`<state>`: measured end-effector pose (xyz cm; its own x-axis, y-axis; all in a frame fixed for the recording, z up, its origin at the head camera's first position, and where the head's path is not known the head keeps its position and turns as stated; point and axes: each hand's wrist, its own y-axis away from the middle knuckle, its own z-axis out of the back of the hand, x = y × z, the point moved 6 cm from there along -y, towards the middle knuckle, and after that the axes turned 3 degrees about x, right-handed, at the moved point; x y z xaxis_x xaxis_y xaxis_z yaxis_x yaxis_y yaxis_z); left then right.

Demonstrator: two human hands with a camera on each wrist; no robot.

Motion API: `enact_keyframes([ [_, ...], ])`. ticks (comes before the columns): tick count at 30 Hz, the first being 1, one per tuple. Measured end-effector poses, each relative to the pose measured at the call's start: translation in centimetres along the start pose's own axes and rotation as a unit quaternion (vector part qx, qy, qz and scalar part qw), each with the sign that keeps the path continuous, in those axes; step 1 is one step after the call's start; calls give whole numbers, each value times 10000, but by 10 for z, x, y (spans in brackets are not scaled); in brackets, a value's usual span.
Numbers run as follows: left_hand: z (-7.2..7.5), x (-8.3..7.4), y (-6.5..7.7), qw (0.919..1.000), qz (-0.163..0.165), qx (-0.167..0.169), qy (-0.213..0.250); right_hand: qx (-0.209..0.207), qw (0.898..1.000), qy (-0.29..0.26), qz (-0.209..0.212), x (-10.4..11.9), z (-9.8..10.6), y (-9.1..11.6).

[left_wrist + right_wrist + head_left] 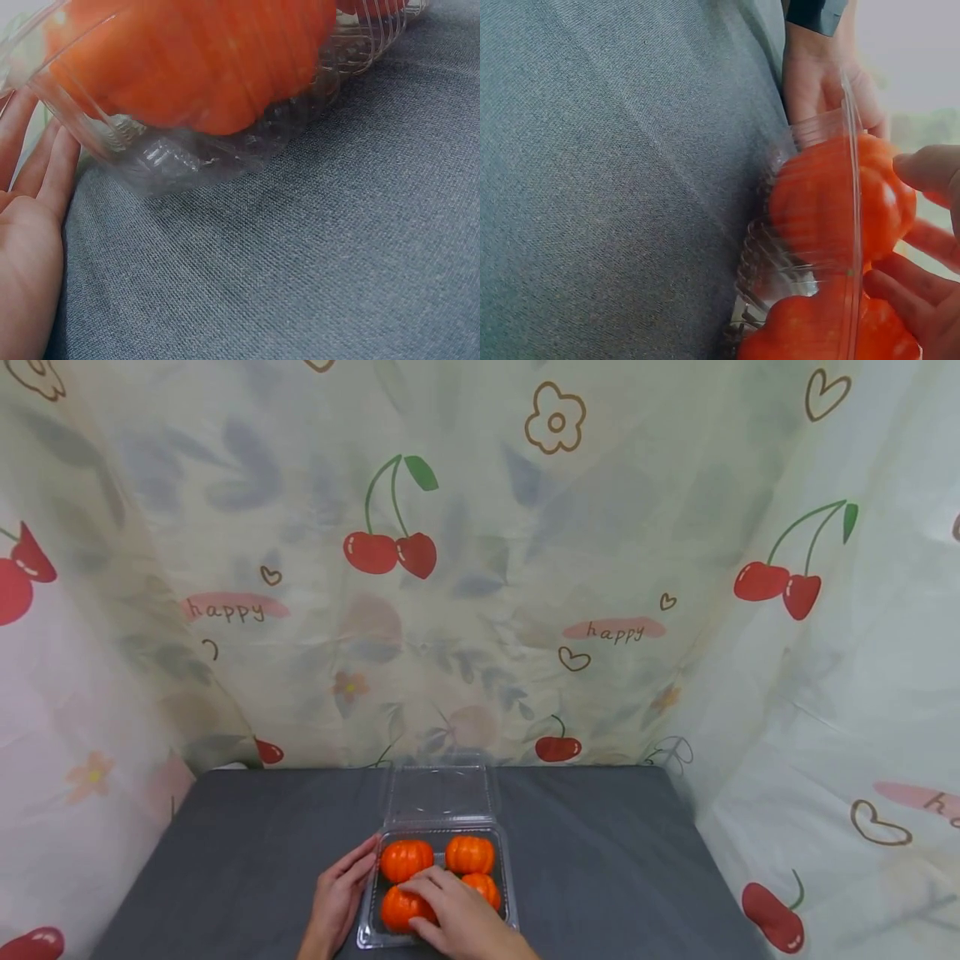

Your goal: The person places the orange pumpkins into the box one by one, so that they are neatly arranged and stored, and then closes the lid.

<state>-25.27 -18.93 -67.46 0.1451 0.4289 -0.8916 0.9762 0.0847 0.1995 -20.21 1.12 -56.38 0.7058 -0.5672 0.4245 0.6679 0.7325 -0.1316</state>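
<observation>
A clear plastic clamshell box (363, 933) stands on the dark cloth, with its lid (441, 789) folded back behind it. Inside sit several small orange pumpkins, among them the far left one (407, 860), the far right one (470, 855) and the near right one (485, 888), partly covered by a hand. My right hand (459, 912) holds the near left pumpkin (400, 908), thumb and fingers bent about it, still within the box. Along the box's left wall rests my left hand (336, 895), fingers fairly straight; the left wrist view shows its fingertips at the plastic.
Dark grey cloth (600, 852) covers the table on both sides of the box. A pale curtain (487, 568) printed with cherries and hearts hangs behind the table and along its left and right sides.
</observation>
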Motion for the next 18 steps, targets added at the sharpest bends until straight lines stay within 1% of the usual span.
enact_keyframes([
  [3,0,0,-1,9999,51,-52,-76,-9,10000,-83,3,-1,2,1],
  [6,0,0,-1,9998,146,-117,-86,-154,9996,-204,74,-1,7,2],
  [9,1,0,-1,9996,240,-161,-27,-452,9985,-248,187,-2,16,2],
  [13,0,1,-2,9994,318,-166,-17,-910,9953,-174,269,-7,29,3],
  [15,0,1,-2,9992,350,-193,13,-1082,9937,-157,264,-12,35,4],
  [18,1,1,-1,9992,336,-206,-10,-1279,9917,-117,112,-22,43,4],
])
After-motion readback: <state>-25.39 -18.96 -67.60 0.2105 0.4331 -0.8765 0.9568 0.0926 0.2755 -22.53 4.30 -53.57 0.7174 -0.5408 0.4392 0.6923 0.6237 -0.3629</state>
